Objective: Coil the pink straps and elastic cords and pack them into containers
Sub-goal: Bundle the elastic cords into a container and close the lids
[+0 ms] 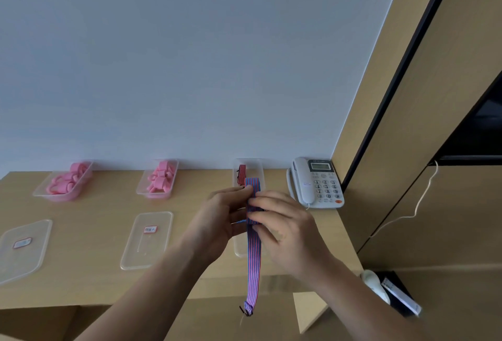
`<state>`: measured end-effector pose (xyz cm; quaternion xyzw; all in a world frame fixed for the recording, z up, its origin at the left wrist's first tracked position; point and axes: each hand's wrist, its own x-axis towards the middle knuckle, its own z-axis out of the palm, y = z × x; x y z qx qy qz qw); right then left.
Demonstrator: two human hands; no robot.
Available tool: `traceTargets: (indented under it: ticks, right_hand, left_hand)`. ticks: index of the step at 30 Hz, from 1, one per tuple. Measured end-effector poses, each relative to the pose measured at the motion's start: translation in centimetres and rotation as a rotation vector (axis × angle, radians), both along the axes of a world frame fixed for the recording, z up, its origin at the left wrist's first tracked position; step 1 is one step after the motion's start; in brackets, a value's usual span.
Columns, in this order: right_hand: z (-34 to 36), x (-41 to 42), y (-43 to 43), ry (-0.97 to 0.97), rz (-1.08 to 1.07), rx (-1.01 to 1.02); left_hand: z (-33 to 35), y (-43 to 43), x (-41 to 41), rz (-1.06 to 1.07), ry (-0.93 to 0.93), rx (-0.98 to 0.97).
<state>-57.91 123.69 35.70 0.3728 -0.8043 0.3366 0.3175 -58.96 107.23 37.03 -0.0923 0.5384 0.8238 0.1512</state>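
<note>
1. The striped elastic cord (254,259) is in the air over the right part of the desk (95,204), between the 2 hands. Its upper part is folded into a short loop. Its long tail hangs straight down past the near edge of the desk and ends in a small dark piece, too small to tell what it is.
2. The left hand (217,215) pinches the top of the fold, with its fingers (239,191) curled onto the band. The right hand (288,229) lies across the band a little lower, with its fingers closed round the folded layers.
3. The cord looks flat, soft and light. It is probably stretchy, so the coil will likely spring open if the grip loosens. It does not look fragile, and the woven face should not be slippery.
4. The best place to hold is probably the folded bundle itself, pinched across its flat width so that all layers stay together. The free tail can be fed in a little at a time.
5. The clear container (261,169) at the far right, just behind the hands, holds 1 red and black cord (241,175) and seems the right place for this one.
6. The 2 containers further left hold the pink straps (160,177), and 2 lids (148,237) lie on the near side of them.
</note>
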Motion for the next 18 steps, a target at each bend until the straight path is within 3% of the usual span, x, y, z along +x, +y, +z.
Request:
traceTargets:
  ticks: [6,9,12,18]
  right_hand:
    - [1.6,-0.2,0.0,-0.182,-0.075,-0.16]
    - [2.8,-1.1,0.5,-0.495,-0.155,-0.153]
    - [3.7,-2.2,1.2,-0.799,-0.038,-0.069]
    - [4.2,-2.7,1.6,-0.874,0.025,-0.175]
  left_hand:
    - [-0.4,0.1,0.5,0.0,0.083,-0.11]
    - [-0.3,0.1,0.6,-0.008,0.143,-0.139]
    - [-0.1,-0.1,0.7,-0.04,0.201,-0.123]
    - [-0.2,-0.1,0.9,-0.075,0.158,-0.064]
